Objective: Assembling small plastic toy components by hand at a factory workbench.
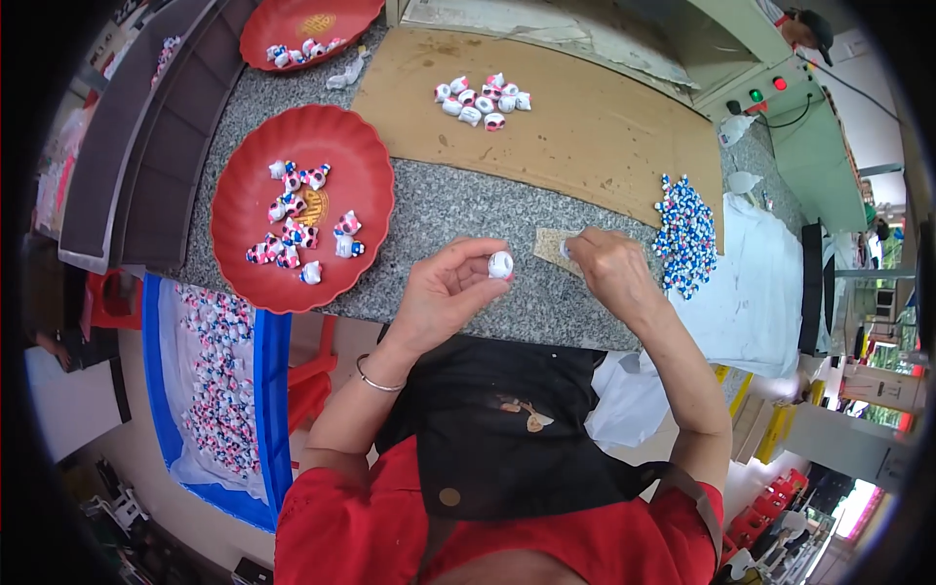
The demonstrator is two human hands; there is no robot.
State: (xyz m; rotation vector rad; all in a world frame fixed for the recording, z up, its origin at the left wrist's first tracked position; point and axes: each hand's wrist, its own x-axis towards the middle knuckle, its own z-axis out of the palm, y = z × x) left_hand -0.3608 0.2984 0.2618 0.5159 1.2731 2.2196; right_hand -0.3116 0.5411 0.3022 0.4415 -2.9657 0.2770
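My left hand (444, 295) is closed, pinching a small white-and-pink figurine head (501, 264) between thumb and fingertips, its round white face turned upward. To the right, my right hand (611, 268) has its fingers pressed together over a beige textured pad (549, 246) on the granite worktop. A small white-and-blue piece (565, 251) shows at those fingertips, mostly hidden by them. Beyond my hands, several similar figurine heads (486, 103) lie grouped on a cardboard sheet (575, 146). Small blue-and-white pieces (684, 234) are heaped right of my right hand.
A scalloped red plate (370, 229) at left holds several white, pink and blue figurines; another red plate (341, 15) stands behind it. Below the worktop, a blue crate (276, 409) contains many figurines. A dark divided tray (161, 146) borders the left. A pale green machine (819, 156) stands far right.
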